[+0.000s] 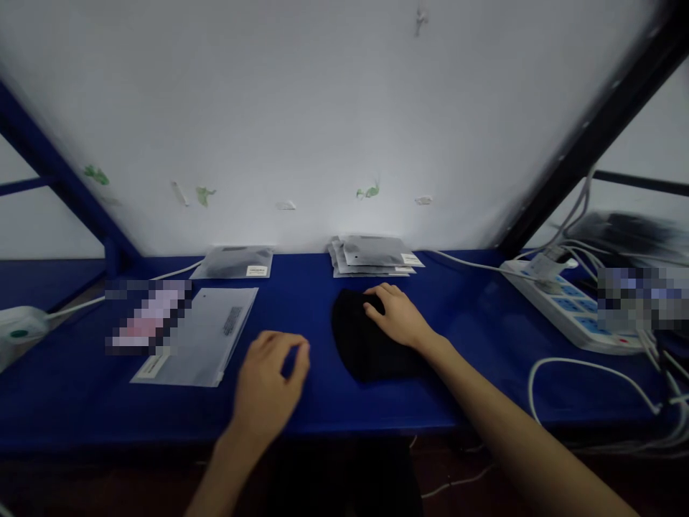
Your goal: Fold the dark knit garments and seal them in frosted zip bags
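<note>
A black piece of folded cloth (359,345) lies on the blue table (468,337) in the middle. My right hand (395,314) rests flat on its upper right part, fingers stretched out and slightly apart. My left hand (269,384) hovers over the table just left of the cloth, fingers loosely curled with nothing in them, not touching the cloth. An empty clear plastic bag (202,334) with a label lies flat to the left of my left hand.
A stack of packed grey bags (371,256) sits at the back by the white wall, one more packed bag (237,262) to its left. A white power strip (565,305) with cables (586,366) is at the right. A white device (19,327) sits at far left.
</note>
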`<action>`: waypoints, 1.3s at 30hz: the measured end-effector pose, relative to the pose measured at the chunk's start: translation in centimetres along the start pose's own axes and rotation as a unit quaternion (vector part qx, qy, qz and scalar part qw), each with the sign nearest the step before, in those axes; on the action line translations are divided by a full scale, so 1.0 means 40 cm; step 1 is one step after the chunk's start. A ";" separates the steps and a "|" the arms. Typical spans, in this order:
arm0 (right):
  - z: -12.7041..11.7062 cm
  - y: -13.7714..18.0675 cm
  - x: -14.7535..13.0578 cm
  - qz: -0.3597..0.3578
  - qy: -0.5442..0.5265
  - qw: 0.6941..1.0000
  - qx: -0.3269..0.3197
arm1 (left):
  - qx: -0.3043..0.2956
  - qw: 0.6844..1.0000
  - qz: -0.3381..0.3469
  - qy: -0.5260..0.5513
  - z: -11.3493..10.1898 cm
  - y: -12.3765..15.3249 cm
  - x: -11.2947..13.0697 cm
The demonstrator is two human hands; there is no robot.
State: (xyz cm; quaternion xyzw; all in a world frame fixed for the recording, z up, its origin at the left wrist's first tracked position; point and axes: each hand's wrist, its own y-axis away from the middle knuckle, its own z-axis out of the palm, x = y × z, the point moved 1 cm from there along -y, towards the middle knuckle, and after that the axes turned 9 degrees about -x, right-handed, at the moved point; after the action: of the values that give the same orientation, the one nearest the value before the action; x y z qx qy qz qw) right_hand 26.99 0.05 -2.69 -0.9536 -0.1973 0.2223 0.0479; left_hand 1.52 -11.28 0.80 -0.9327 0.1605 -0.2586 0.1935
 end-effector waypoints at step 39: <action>-0.042 0.039 -0.080 -0.105 0.008 0.986 -0.133 | -0.150 0.988 0.023 0.011 0.048 -0.188 -0.176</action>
State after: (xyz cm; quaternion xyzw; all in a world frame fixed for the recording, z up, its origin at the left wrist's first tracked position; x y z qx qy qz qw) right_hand 25.67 -2.64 -0.16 -0.9273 -0.3234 0.1804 -0.0550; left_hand -1.66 -1.35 -0.33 -0.9443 0.2210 -0.2373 0.0559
